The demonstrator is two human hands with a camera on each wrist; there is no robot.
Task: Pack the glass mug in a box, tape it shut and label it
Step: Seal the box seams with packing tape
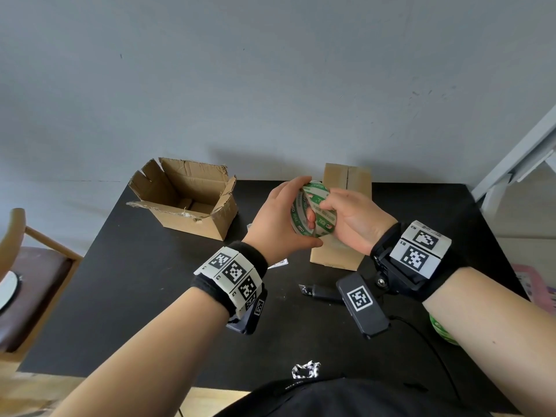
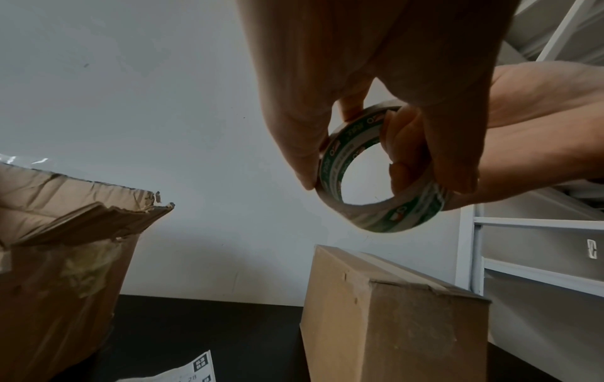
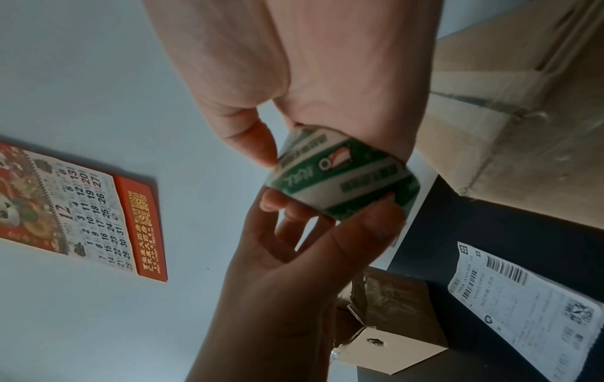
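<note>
A green-and-white tape roll (image 1: pixel 313 206) is held in the air by both hands above a closed cardboard box (image 1: pixel 346 179). My left hand (image 1: pixel 285 215) grips the roll, fingers through its core (image 2: pixel 402 160) and thumb on the outside. My right hand (image 1: pixel 340 212) pinches the roll's outer face (image 3: pixel 343 178) from the other side, thumb tip (image 3: pixel 255 147) at its edge. The closed box (image 2: pixel 392 310) stands on the black table (image 1: pixel 150 296) right under the hands. A printed shipping label (image 3: pixel 529 305) lies flat on the table beside it. No glass mug is in view.
A torn, open cardboard box (image 1: pixel 186 197) stands at the table's back left. A utility knife (image 1: pixel 319 291) lies near my right wrist. A second green roll (image 1: pixel 442 329) peeks out under my right forearm. A wooden chair (image 1: pixel 30 281) is at the left, white shelving (image 2: pixel 539 258) at the right.
</note>
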